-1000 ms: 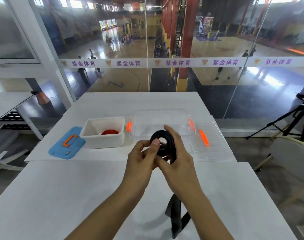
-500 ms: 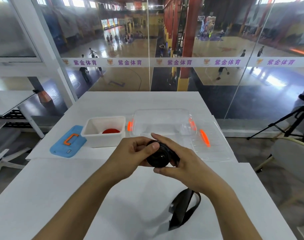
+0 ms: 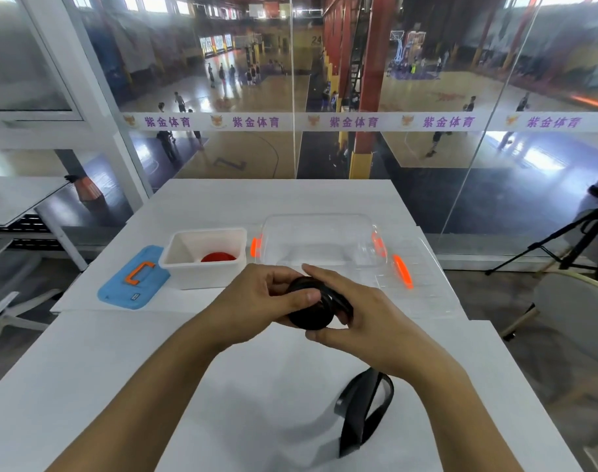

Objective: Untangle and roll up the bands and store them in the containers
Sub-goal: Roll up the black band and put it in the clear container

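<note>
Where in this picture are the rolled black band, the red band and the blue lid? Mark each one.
rolled black band (image 3: 307, 316): head view, on the flat side of the coil between both hands.
red band (image 3: 218, 257): head view, on its top, inside the white container.
blue lid (image 3: 120, 291): head view, on its blue surface below the orange handle.

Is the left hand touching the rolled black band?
Touching. The head view shows the left hand with its thumb pressed on the face of the black band roll, fingers curled behind it.

Showing: 2 hands (image 3: 256, 298) (image 3: 362, 318); 1 black band (image 3: 311, 308); 1 red band (image 3: 218, 257); 2 containers (image 3: 205, 270) (image 3: 319, 223); 2 lids (image 3: 134, 279) (image 3: 423, 284).
</note>
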